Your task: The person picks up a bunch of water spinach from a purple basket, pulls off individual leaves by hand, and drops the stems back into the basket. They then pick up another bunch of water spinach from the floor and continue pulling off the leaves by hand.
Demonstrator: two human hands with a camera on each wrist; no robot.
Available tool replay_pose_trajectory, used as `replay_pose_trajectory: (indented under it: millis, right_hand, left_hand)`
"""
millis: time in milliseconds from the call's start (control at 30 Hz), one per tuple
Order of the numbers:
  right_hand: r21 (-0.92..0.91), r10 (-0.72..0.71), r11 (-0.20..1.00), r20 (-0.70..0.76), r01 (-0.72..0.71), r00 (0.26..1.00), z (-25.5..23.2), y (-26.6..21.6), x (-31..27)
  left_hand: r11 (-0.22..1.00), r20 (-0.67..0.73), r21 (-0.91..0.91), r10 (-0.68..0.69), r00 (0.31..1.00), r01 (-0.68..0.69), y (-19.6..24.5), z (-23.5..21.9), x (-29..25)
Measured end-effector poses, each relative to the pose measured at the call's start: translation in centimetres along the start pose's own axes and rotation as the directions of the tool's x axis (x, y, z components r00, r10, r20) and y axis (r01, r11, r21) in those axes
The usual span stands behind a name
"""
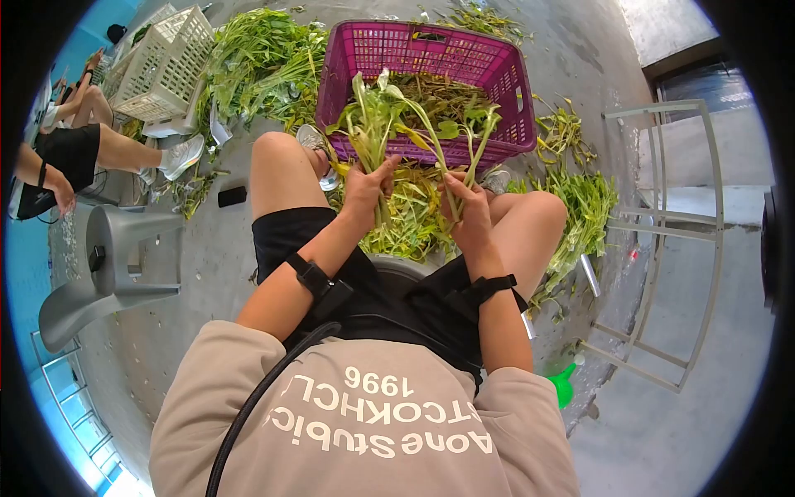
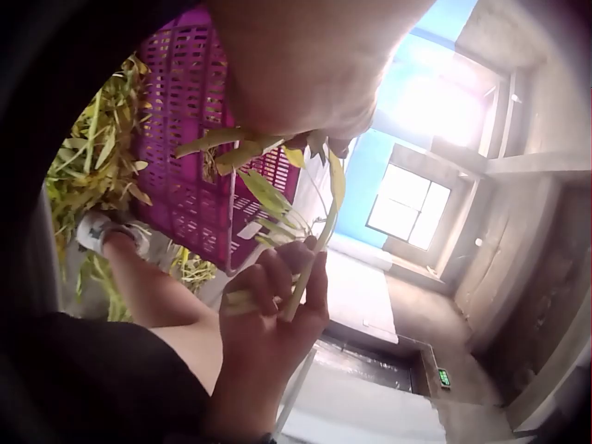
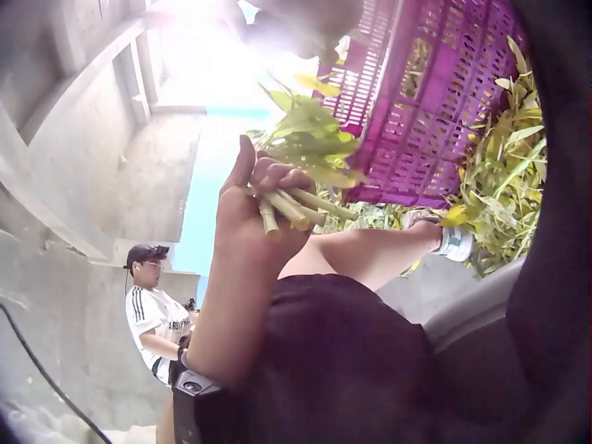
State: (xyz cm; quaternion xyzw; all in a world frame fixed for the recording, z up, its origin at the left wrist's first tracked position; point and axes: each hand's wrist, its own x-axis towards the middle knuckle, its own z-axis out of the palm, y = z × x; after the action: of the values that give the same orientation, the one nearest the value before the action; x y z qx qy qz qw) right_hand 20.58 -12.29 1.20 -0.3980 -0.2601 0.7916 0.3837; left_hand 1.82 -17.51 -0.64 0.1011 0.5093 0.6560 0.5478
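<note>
My left hand (image 1: 364, 192) grips a bunch of leafy greens (image 1: 366, 124) by the stems, leaves pointing away from me. In the right wrist view, several thick pale stem ends (image 3: 285, 209) stick out of that fist. Beside it, my right hand (image 1: 466, 207) pinches a few leafy stalks (image 1: 483, 141) between thumb and fingers. The left wrist view shows the right hand's fingers curled round a pale stem (image 2: 314, 264). Both hands are above my lap, just short of a purple crate (image 1: 333, 83) with wilted greens (image 1: 443, 95) inside.
Yellowish leaves (image 1: 410, 219) lie between my feet. Piles of greens (image 1: 261, 62) spread left of the crate, and more greens (image 1: 584, 207) lie at right. A white crate (image 1: 166, 70), a phone-like black object (image 1: 233, 196), a grey stool (image 1: 112, 257), a metal frame (image 1: 704, 166) and another person (image 1: 74, 157) surround me.
</note>
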Motion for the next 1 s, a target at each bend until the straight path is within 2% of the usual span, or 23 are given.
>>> replay_pose_trajectory:
  millis: [33,100,167,233,300,433,500,633,700,733,800,867,933,1000]
  right_hand:
    - [-0.016,0.009,1.0,0.06,-0.008,0.998,0.0,0.3,0.0]
    - [-0.052,0.005,0.999,0.052,-0.002,0.999,0.8,0.6,-0.3]
    - [-0.146,0.134,0.982,0.119,-0.116,0.984,1.1,0.7,-0.4]
    - [-0.209,0.124,0.973,0.102,-0.101,0.987,1.0,1.6,-0.2]
    - [-0.371,0.118,0.926,0.104,-0.072,0.988,1.3,1.6,-0.4]
    - [-0.463,0.039,0.886,0.123,0.023,0.992,2.1,1.1,-0.8]
    - [-0.45,0.007,0.891,0.139,0.056,0.99,2.1,1.1,-0.8]
    - [-0.44,-0.058,0.892,0.11,0.101,0.992,2.3,1.0,-0.9]
    - [-0.432,-0.051,0.899,0.057,0.071,0.997,2.2,0.9,-0.8]
    - [-0.423,-0.043,0.905,0.004,0.041,0.999,2.1,0.8,-0.7]
    - [-0.451,-0.043,0.892,-0.008,0.035,0.999,2.2,0.4,-0.7]
    - [-0.479,-0.044,0.877,-0.02,0.029,0.999,1.7,0.3,-0.4]
    - [-0.462,-0.011,0.886,-0.119,-0.046,0.993,0.6,0.8,0.2]
    - [-0.479,-0.029,0.878,-0.11,-0.027,0.993,1.4,0.4,-0.2]
  left_hand:
    - [1.0,-0.001,-0.001,0.001,1.0,-0.001,-0.1,0.1,-0.1]
    - [0.991,0.08,0.107,-0.093,0.992,0.084,-0.4,0.2,-0.4]
    - [0.992,0.107,0.098,-0.095,0.99,0.085,-0.4,0.5,-0.7]
    - [0.992,0.135,0.09,-0.099,0.986,0.087,0.1,0.7,-1.0]
    - [0.987,0.21,0.13,-0.12,0.97,0.094,0.6,0.5,-1.1]
    - [0.993,0.259,0.086,-0.099,0.961,0.08,0.2,0.4,-1.0]
    - [0.989,0.275,0.134,-0.102,0.956,0.067,0.1,0.5,-1.0]
    - [0.986,0.245,0.167,-0.062,0.967,0.021,0.3,0.6,-0.9]
    - [0.994,0.099,0.097,0.035,0.994,-0.045,0.1,0.6,-0.7]
    - [0.994,0.099,0.098,0.035,0.994,-0.045,0.1,0.5,-0.5]
    - [0.994,0.068,0.054,0.092,0.993,-0.095,0.4,0.0,-0.1]
    - [0.994,0.069,0.06,0.091,0.993,-0.095,0.4,0.0,0.1]
    - [0.993,0.069,0.065,0.089,0.994,-0.094,0.6,0.1,0.0]
    - [0.993,0.092,0.097,0.058,0.994,-0.067,0.6,0.1,-0.2]
